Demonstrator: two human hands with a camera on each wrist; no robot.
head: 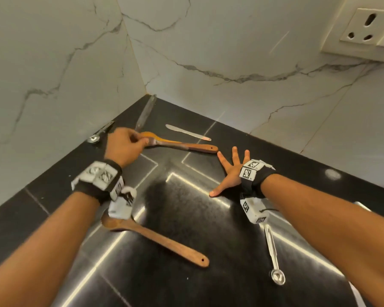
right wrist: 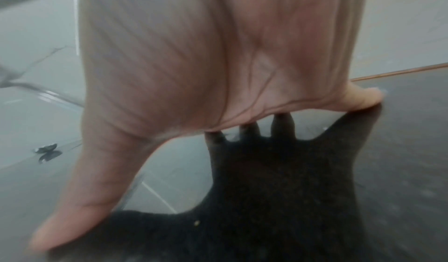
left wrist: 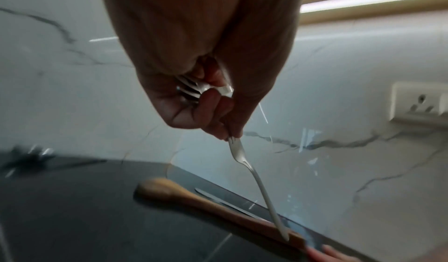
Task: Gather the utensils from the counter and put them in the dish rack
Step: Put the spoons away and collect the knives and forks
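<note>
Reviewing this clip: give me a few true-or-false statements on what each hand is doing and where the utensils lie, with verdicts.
1. The left hand grips a metal fork. True.
2. The right hand holds a wooden spoon. False: it lies spread and open on the black counter, holding nothing.
3. A butter knife lies near the wall, beyond a wooden spoon. True.
4. The dish rack stands beside the right hand. False: no dish rack is in view.
5. The nearer wooden spatula lies on the counter. True.

No readable words or numbers, only black-and-white coded markers on the wrist bands [head: 102,173], nothing legible
</note>
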